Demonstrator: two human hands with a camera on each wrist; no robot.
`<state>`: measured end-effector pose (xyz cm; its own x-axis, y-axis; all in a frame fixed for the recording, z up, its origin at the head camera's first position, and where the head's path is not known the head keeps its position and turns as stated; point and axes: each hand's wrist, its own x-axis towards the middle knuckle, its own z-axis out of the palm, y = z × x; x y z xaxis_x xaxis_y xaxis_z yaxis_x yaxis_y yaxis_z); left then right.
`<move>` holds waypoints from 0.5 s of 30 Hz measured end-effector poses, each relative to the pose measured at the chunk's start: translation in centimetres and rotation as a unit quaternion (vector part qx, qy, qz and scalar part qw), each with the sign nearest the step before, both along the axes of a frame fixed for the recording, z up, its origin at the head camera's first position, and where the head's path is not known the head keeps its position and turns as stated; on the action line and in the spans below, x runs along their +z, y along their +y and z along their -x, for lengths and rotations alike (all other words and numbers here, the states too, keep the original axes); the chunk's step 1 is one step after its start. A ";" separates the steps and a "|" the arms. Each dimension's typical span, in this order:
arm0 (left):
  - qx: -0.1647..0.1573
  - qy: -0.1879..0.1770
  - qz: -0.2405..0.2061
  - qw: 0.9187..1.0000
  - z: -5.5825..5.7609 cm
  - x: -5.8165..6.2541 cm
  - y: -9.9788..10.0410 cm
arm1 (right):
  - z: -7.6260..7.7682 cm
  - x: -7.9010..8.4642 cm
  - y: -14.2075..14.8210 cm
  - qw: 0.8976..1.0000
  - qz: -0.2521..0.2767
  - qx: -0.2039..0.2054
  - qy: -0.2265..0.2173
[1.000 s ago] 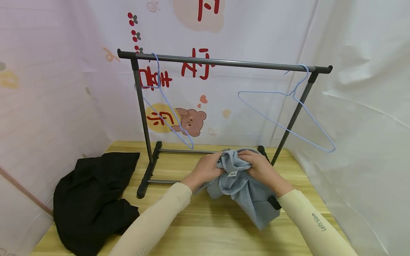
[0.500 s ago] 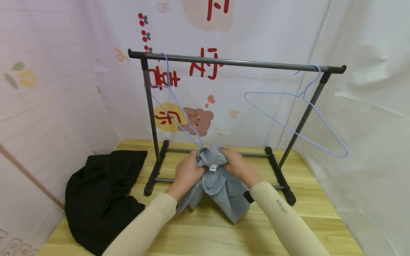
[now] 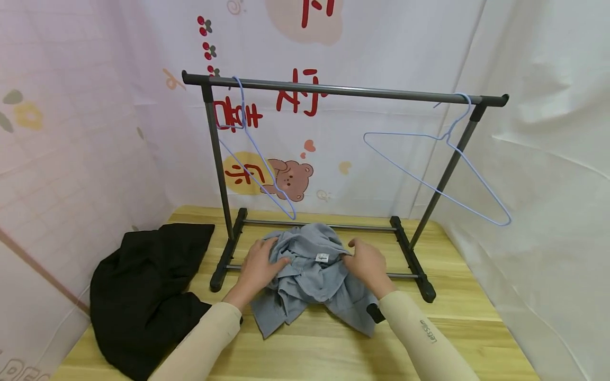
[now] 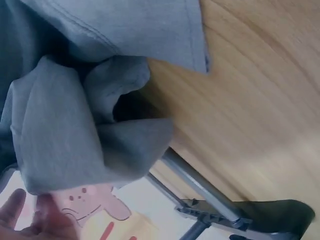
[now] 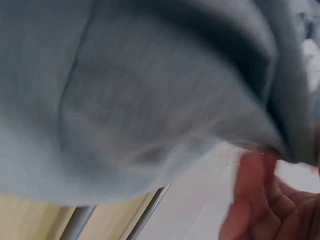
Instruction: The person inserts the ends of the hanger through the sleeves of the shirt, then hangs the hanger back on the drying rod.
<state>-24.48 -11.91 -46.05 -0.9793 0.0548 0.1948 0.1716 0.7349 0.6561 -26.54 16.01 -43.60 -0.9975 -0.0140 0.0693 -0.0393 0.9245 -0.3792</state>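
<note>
A bunched grey-blue shirt (image 3: 310, 286) with a white label (image 3: 322, 257) lies between both hands, low over the table in the head view. At its left side, my left hand (image 3: 259, 267) touches the cloth with thumb and fingers spread apart. The left wrist view shows fingertips (image 4: 45, 215) at the edge of a fold. My right hand (image 3: 369, 264) pinches the shirt's edge to the right of the label. In the right wrist view, its fingers (image 5: 252, 180) meet the cloth edge, while the hanging fabric fills most of that picture.
A dark metal clothes rack (image 3: 343, 91) stands behind the shirt. Two blue wire hangers hang from its bar, a left hanger (image 3: 267, 159) turned edge-on and a right hanger (image 3: 429, 137). A black garment (image 3: 147, 291) lies crumpled on the wooden table (image 3: 457, 328) at left.
The shirt has shifted left, then come down and spread wider at the neck. My hands have moved apart, the left going from gripping the bunched cloth to spread fingers.
</note>
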 end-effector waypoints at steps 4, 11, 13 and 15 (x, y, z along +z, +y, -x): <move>-0.001 0.047 -0.012 0.999 -0.6 0.7 0.1 | -0.9 1.3 0.3 0.998 0.051 -0.017 -0.015; -0.024 0.046 -0.149 0.987 -0.6 2.9 1.4 | -1.8 4.0 0.2 0.977 0.106 -0.047 0.180; -0.043 0.032 -0.191 0.980 -0.6 3.4 1.8 | -2.0 4.5 0.0 0.966 0.130 -0.042 0.218; -0.070 -0.003 -0.222 0.973 -0.4 3.5 2.2 | -2.3 4.6 -0.1 0.962 0.181 -0.037 0.203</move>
